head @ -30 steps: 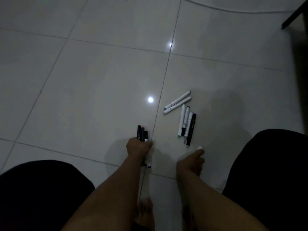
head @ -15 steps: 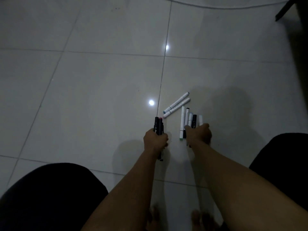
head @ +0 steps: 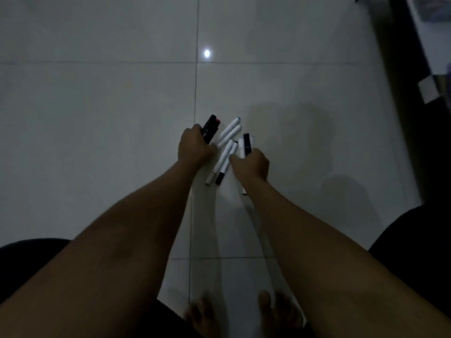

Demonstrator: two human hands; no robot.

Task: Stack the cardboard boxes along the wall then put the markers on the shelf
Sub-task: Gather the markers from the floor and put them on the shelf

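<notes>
Markers: left hand grips dark bundle; right hand clutches two; loose white pair lies lengthwise between hands.

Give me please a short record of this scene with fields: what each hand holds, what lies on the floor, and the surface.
left hand: grips a bundle of dark markers
right hand: grips a black marker and white ones
on the floor between the hands: four white markers, two lying higher, two lower
surface: pale tiled floor
bottom of view: bare feet
</notes>
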